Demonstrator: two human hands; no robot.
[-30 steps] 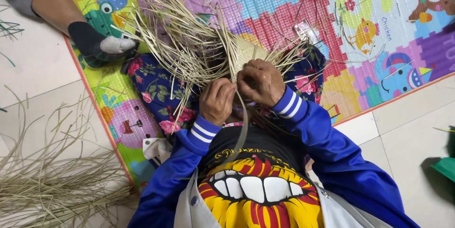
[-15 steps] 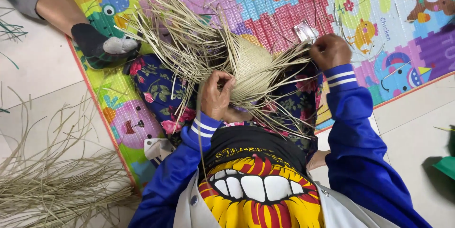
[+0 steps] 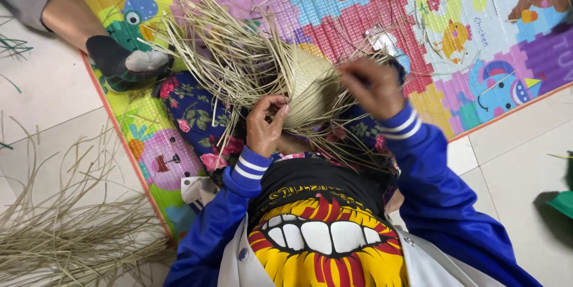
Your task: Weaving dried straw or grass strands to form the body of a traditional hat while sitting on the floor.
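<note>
Two hands at a half-woven straw piece on the lap.

A small domed patch of tight weave (image 3: 310,87) is finished at the middle; many loose straw ends (image 3: 221,54) fan out toward ten and eleven o'clock unwoven, so by my judgement most of the weaving remains; the left hand (image 3: 265,126) sits at seven o'clock of the woven patch, fingers pinched on strands at its edge; the right hand (image 3: 373,87) is at three o'clock, touching it, blurred, fingers curled around strands as far as can be told; a heap of spare straw (image 3: 65,239) lies on the floor tiles at eight o'clock, well apart; a colourful play mat (image 3: 370,18) lies beneath.
</note>
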